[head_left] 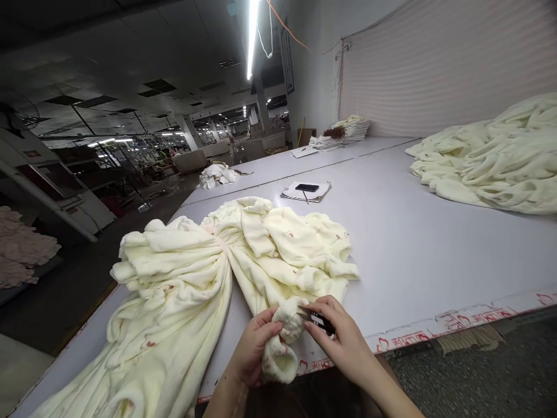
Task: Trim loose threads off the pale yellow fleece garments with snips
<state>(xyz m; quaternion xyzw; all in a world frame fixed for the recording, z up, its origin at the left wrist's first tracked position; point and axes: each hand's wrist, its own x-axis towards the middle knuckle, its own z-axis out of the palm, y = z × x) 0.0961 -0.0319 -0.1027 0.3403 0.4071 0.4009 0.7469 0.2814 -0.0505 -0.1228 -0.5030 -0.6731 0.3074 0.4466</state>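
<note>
My left hand (256,342) pinches a bunched end of pale yellow fleece fabric (281,363) at the table's front edge. In my right hand (337,331) is a pair of small black thread snips (319,321), its pointed tips touching the fuzzy bunched part of the fabric. Beyond my hands lies a heap of the same pale yellow fleece (300,244) with small reddish prints. A second bundle (174,278), gathered at a narrow waist beside it, trails over the left side of the table.
On the white table (391,244) a phone (307,187) rests on a stack of papers (324,191). A large fleece pile (491,157) lies at right. White scraps (217,174) and stacked pieces (352,128) are farther back. Pink fabric (24,247) sits at far left.
</note>
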